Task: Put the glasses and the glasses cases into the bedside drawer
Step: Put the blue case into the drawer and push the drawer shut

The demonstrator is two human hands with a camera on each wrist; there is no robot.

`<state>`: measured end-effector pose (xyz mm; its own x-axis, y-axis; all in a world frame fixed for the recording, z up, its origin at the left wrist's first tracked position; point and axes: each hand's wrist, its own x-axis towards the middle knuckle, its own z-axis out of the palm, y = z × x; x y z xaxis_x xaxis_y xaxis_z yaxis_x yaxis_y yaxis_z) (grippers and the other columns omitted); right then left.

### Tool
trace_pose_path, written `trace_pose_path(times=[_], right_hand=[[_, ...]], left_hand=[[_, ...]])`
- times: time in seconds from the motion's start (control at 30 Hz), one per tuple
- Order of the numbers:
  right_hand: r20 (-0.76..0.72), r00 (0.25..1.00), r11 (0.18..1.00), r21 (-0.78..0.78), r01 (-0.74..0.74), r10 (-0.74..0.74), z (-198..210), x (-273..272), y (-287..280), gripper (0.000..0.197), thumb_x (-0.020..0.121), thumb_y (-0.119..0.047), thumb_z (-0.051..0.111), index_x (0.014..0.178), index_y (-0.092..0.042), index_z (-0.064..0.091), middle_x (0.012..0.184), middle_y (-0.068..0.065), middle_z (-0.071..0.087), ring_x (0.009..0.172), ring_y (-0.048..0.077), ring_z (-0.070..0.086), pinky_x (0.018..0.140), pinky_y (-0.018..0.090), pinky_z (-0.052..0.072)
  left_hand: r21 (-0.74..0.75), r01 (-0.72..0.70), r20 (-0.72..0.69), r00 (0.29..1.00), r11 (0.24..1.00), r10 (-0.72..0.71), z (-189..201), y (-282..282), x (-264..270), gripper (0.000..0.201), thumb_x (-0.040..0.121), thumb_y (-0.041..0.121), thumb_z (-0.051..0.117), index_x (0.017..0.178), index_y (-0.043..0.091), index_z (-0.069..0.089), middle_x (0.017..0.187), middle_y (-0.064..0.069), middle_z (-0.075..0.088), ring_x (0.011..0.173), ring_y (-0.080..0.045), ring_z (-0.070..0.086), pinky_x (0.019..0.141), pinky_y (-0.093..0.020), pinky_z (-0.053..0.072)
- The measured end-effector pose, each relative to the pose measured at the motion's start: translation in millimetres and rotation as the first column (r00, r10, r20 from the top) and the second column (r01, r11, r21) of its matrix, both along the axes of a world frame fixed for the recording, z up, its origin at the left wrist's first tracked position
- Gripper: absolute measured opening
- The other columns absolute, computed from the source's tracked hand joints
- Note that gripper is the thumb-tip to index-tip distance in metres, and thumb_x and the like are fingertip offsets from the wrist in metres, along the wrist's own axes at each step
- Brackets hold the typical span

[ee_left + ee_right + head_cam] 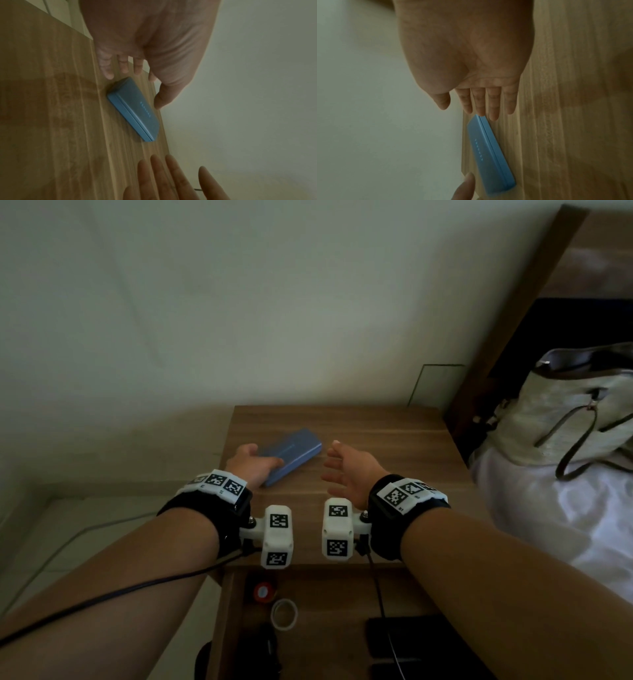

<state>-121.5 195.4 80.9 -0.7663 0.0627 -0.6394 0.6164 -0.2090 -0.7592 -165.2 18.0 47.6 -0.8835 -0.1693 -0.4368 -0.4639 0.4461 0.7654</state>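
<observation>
Blue glasses case (291, 457) lay flat and closed on the bedside desk (376, 440), angled across the left half of the top. Left hand (251, 462) sat at the case's near end, fingers (108, 67) straight and spread, thumb off to one side; the left wrist view showed a sliver of wood between fingertips and case, so no grip yet, hand loose and apart. Right hand (346, 470) hovered just beside the far end, palm turned inward, fingers extended and apart, holding nothing. Judged: the two hands were bracketing the case end to end, likely to lift it level with both hands.

Drawer (233, 618) below stood pulled out. Inside: a roll of white tape (284, 613), a small red-topped item (263, 591), dark objects too dim to name. No glasses visible on the desk. A pale handbag (561, 412) rested on the bed (548, 525) to the right.
</observation>
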Motion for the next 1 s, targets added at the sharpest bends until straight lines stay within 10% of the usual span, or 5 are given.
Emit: trace_pose_path(times=[0.47,0.73,1.0], right_hand=[[0.136,0.989,0.996,-0.062,0.063,-0.054,-45,-12,10,0.048,0.096,-0.039,0.047,0.135,-0.011,0.048,0.13,0.014,0.058,0.119,0.033,0.056,0.095,0.046,0.043],[0.154,0.987,0.996,-0.08,0.049,-0.036,-50,-7,17,0.054,0.095,-0.037,0.051,0.141,-0.012,0.04,0.136,0.016,0.055,0.123,0.032,0.055,0.096,0.042,0.044],[0.074,0.993,0.994,0.072,0.086,-0.091,-43,7,34,0.049,0.088,-0.041,0.062,0.129,-0.02,0.045,0.105,0.009,0.059,0.103,0.027,0.061,0.094,0.045,0.052]], left_hand=[[-0.227,0.173,0.075,0.984,0.958,-0.16,-46,-7,-28,0.107,0.065,0.031,0.086,0.152,0.02,0.025,0.149,-0.013,0.037,0.13,-0.036,0.044,0.107,-0.045,0.041],[-0.198,0.136,-0.006,0.99,0.971,-0.139,-48,-8,-20,0.081,0.068,0.018,0.085,0.139,0.015,0.045,0.138,-0.011,0.051,0.119,-0.032,0.054,0.088,-0.034,0.045],[-0.114,0.378,0.027,0.926,0.919,-0.377,-29,4,15,0.077,0.07,0.024,0.084,0.137,0.026,0.044,0.128,0.001,0.052,0.107,-0.015,0.049,0.085,-0.028,0.041]])
